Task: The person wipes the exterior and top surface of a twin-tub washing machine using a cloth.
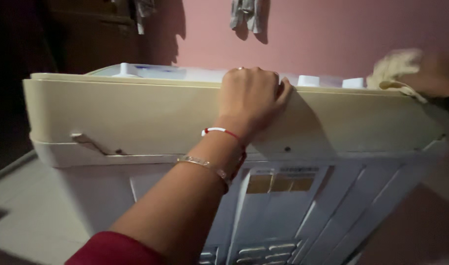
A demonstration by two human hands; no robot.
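Pink wall (pixel 332 34), left hand (pixel 251 98) gripping washing machine (pixel 136 113)

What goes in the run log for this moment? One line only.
left hand: gripping top edge of washing machine | right hand: pressing cloth on machine top | wall: pink

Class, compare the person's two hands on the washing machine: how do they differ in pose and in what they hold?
The left hand grips the machine's cream top edge, bare and sharp; the right hand is blurred and holds a pale cloth at the far corner. The left wrist wears bracelets, the right a dark band. Both rest on the top.
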